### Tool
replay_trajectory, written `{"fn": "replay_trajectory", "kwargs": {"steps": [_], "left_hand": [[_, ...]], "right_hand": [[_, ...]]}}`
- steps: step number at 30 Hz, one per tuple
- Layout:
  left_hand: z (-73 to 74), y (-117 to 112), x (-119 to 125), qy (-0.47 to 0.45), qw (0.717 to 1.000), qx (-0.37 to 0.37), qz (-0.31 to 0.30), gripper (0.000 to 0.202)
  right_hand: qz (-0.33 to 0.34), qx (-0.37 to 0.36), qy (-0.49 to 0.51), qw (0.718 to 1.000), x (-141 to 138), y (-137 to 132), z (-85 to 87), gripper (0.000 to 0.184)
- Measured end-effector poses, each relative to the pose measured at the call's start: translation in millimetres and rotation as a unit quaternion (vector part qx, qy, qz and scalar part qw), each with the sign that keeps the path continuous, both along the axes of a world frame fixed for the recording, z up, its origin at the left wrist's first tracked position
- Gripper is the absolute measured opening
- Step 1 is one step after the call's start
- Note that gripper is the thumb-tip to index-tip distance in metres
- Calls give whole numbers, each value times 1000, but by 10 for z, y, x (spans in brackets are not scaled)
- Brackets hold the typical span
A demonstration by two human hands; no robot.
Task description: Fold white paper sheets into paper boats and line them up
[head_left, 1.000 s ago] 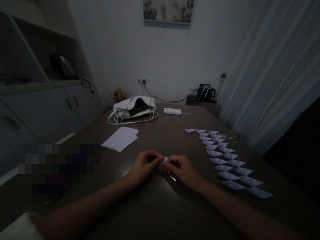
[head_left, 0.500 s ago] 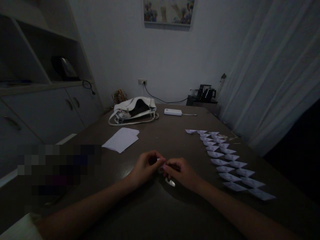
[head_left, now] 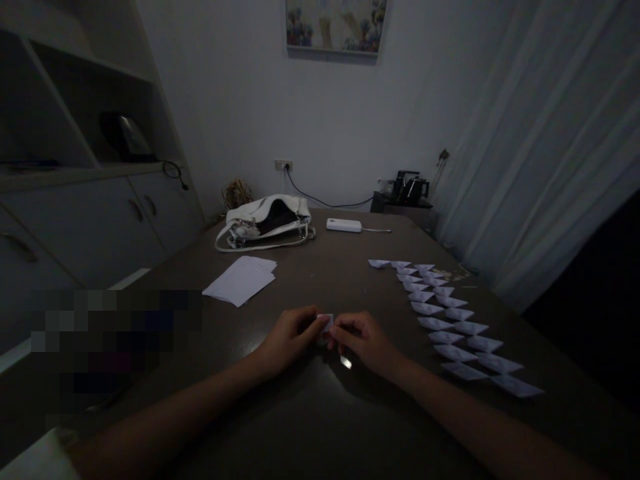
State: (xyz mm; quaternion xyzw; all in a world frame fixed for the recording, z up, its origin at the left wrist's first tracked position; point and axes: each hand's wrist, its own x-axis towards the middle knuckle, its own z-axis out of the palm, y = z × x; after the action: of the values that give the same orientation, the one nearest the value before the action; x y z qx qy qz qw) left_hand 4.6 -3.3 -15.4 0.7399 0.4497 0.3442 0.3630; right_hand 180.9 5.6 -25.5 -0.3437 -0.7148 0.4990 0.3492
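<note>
My left hand (head_left: 290, 339) and my right hand (head_left: 364, 341) meet at the middle of a dark brown table (head_left: 310, 413). Both pinch a small piece of folded white paper (head_left: 325, 323) between their fingertips, just above the tabletop. A bright sliver of the paper (head_left: 345, 362) shows under my right hand. To the right lie two rows of several folded white paper boats (head_left: 453, 319). A stack of flat white sheets (head_left: 241, 279) lies ahead on the left.
A white handbag (head_left: 267, 221) and a white power bank (head_left: 344, 225) with a cable sit at the table's far end. Cabinets and shelves stand on the left, a pale curtain (head_left: 540, 147) hangs on the right. A blurred patch covers the near left.
My hands have stayed in place, working the small paper between the fingertips. The paper's white edge now shows higher between the two hands.
</note>
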Motion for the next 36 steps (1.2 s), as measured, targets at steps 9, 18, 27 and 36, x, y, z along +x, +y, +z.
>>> {"fn": "replay_trajectory", "kwargs": {"steps": [9,18,27,36], "left_hand": [[1,2,-2,-49,999,-17,0,37],[4,-8,19,-12,1000,0,16,36],[-12,-4,12,-60,997,-46,-13,36],[26,-10,42,-120,988,-92,-19,39]], "right_hand": [[2,-35,41,999,0,-18,46,28],[-28,-21,32,999,-23,-5,-9,23],[-28,-5,22,999,-1,2,-39,22],[-26,-31,70,997,-8,1,-39,23]]}}
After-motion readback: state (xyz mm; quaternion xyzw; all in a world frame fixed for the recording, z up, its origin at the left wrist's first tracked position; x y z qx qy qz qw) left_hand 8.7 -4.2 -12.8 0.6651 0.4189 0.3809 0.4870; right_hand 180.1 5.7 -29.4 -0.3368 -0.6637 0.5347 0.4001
